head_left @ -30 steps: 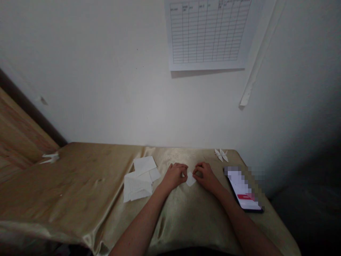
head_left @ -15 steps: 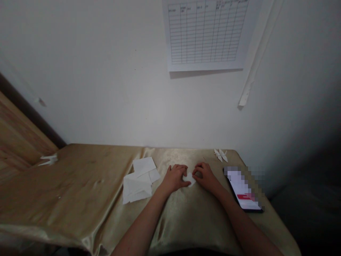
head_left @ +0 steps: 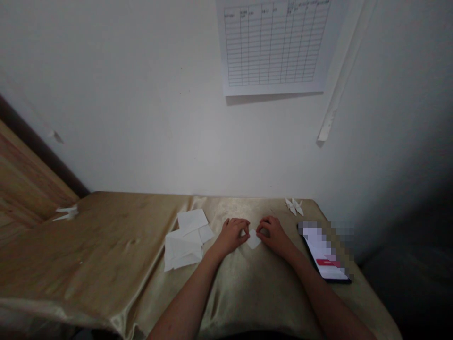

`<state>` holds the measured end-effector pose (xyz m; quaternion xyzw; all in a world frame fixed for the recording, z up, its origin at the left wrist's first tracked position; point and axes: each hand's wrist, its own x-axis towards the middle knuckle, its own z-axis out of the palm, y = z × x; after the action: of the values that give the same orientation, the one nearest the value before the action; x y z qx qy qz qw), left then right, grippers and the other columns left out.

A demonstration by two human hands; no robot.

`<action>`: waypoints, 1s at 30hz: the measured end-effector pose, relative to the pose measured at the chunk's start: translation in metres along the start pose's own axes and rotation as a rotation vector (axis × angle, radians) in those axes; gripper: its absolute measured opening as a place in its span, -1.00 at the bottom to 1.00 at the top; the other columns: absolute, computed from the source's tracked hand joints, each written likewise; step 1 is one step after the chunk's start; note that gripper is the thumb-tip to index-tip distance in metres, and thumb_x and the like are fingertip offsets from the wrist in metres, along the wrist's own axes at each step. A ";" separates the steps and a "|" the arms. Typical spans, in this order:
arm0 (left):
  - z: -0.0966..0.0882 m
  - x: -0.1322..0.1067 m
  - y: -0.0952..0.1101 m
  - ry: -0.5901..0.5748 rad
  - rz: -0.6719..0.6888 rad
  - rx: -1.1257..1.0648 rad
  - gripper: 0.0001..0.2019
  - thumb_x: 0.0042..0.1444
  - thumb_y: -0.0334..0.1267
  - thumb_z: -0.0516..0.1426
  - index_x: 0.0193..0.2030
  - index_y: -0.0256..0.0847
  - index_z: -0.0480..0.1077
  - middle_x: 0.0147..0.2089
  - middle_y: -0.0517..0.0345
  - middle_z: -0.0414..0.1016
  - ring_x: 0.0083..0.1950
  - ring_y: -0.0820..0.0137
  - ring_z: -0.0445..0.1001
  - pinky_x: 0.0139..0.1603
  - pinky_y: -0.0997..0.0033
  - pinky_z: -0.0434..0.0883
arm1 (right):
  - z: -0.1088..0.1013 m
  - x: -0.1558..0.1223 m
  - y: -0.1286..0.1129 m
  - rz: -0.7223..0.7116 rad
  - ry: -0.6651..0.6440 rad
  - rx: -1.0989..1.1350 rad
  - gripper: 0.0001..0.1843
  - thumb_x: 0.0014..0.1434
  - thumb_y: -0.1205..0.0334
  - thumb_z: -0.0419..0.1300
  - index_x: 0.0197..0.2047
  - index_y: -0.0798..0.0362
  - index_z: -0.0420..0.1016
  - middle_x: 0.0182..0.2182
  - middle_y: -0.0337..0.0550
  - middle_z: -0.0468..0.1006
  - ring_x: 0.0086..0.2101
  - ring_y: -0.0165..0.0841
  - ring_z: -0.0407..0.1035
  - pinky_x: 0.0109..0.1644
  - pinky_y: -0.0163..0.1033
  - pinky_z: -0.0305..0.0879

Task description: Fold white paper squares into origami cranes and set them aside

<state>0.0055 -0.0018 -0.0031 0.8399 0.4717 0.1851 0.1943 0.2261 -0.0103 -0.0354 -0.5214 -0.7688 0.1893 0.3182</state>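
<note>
A small folded piece of white paper (head_left: pixel 253 240) lies between my two hands on the gold tablecloth, showing as a diamond shape. My left hand (head_left: pixel 234 233) pinches its left corner between thumb and fingers. On the other side my right hand (head_left: pixel 272 232) is closed in a pinch at the right corner. Several white paper sheets (head_left: pixel 184 250) lie overlapping to the left of my left hand. Two small folded paper cranes (head_left: pixel 294 207) sit beyond my right hand, near the table's back right corner.
A phone (head_left: pixel 323 252) with a lit screen lies right of my right forearm. Another white folded paper piece (head_left: pixel 67 212) is at the far left of the cloth-covered table (head_left: pixel 106 245). Behind stands a white wall with a printed chart (head_left: pixel 274 47); wooden furniture (head_left: pixel 28 174) is at left.
My left thumb and fingers have come together at the paper's left corner, leaving more of the paper's front visible. My right hand stays nearly in place.
</note>
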 end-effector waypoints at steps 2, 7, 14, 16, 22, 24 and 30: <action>0.003 0.002 -0.002 0.020 0.022 0.014 -0.92 0.21 -0.36 0.23 -0.20 -0.07 0.52 0.23 0.17 0.57 0.31 0.17 0.41 0.45 -0.04 0.14 | -0.001 0.000 -0.001 0.009 -0.006 0.004 -0.87 0.18 0.31 0.30 -0.18 -0.01 0.63 -0.02 -0.08 0.46 0.09 -0.19 0.31 0.29 -0.05 0.22; 0.008 0.006 -0.007 0.055 0.027 0.008 -0.89 0.19 -0.39 0.21 -0.23 -0.08 0.54 0.19 0.18 0.59 0.27 0.21 0.45 0.41 0.08 0.21 | -0.002 0.000 -0.003 0.022 -0.019 0.003 -0.87 0.18 0.30 0.29 -0.18 -0.02 0.63 -0.01 -0.09 0.45 0.09 -0.19 0.31 0.30 -0.04 0.21; 0.007 0.009 -0.013 0.046 0.045 -0.038 -0.85 0.12 -0.37 0.26 -0.20 -0.04 0.58 0.15 0.20 0.61 0.25 0.24 0.47 0.38 0.16 0.21 | 0.000 0.001 -0.003 0.010 -0.008 0.000 -0.86 0.17 0.34 0.28 -0.19 -0.01 0.63 -0.03 -0.07 0.45 0.10 -0.18 0.30 0.30 -0.05 0.21; 0.007 0.009 -0.014 0.039 0.062 -0.036 -0.85 0.09 -0.36 0.29 -0.20 -0.04 0.58 0.16 0.19 0.60 0.25 0.23 0.48 0.37 0.17 0.22 | 0.001 0.001 -0.002 0.000 -0.005 0.004 -0.85 0.17 0.35 0.28 -0.19 -0.01 0.63 -0.04 -0.07 0.46 0.08 -0.18 0.31 0.29 -0.04 0.23; 0.006 0.005 -0.012 0.001 0.076 0.000 -0.71 -0.01 -0.29 0.39 -0.11 -0.01 0.57 0.21 0.17 0.55 0.27 0.17 0.45 0.37 0.10 0.22 | 0.005 0.002 0.004 -0.031 0.030 0.013 -0.84 0.14 0.35 0.31 -0.20 -0.03 0.65 -0.05 -0.08 0.47 0.06 -0.17 0.33 0.26 -0.02 0.26; 0.006 0.004 -0.011 -0.013 0.069 0.012 -0.65 -0.05 -0.26 0.41 -0.08 -0.01 0.55 0.24 0.16 0.52 0.29 0.15 0.43 0.39 0.07 0.20 | 0.005 0.002 0.005 -0.032 0.032 0.010 -0.84 0.14 0.35 0.30 -0.20 -0.03 0.65 -0.05 -0.09 0.48 0.06 -0.17 0.33 0.26 -0.01 0.26; 0.008 0.001 -0.008 -0.034 0.046 0.033 -0.50 -0.16 -0.15 0.49 -0.05 -0.04 0.50 0.27 0.11 0.48 0.34 0.06 0.37 0.43 -0.05 0.14 | 0.004 0.001 0.004 -0.021 0.026 0.007 -0.84 0.15 0.33 0.31 -0.20 -0.05 0.66 -0.04 -0.07 0.48 0.08 -0.15 0.33 0.28 0.00 0.25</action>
<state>0.0041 0.0015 -0.0141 0.8566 0.4520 0.1675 0.1843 0.2261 -0.0080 -0.0409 -0.5145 -0.7694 0.1822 0.3319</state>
